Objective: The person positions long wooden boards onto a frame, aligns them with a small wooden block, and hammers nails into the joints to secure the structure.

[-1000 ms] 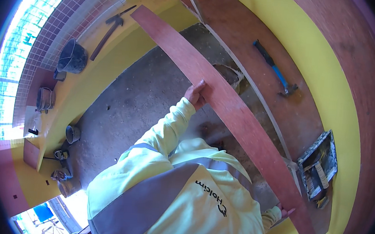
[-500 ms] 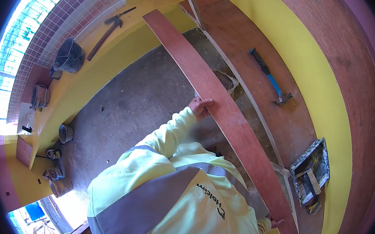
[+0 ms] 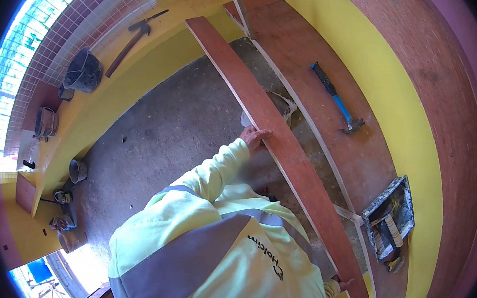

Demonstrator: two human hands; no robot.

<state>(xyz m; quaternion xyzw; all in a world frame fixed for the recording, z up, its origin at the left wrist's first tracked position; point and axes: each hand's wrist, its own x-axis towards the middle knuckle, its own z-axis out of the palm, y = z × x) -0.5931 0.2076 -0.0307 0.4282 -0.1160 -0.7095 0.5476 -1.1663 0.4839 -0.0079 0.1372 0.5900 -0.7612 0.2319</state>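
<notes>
A long, narrow red-brown wooden board (image 3: 298, 168) runs slantwise across the view, from the upper middle to the lower right. My left hand (image 3: 255, 137) grips its near edge around the middle, thumb and fingers wrapped over the side. Further down the board, my right hand (image 3: 343, 284) holds the lower part, with some fingers showing on the near edge and the rest hidden. The board lies in front of a brown wooden shelf (image 3: 307, 59) with a pale front edge. Resting on that shelf is a claw hammer (image 3: 336, 98) with a blue and black handle.
A mortar-stained tray (image 3: 369, 215) with a brush in it sits on the shelf at right. Along the yellow ledge at left are a black bucket (image 3: 85, 72), another hammer (image 3: 127, 50) and a smaller pail (image 3: 46, 122). More buckets (image 3: 78, 171) stand on the concrete floor (image 3: 144, 136).
The view has shifted a little, so surroundings sit slightly further left. The board's far end has swung slightly right, toward the shelf; both hands keep their hold.
</notes>
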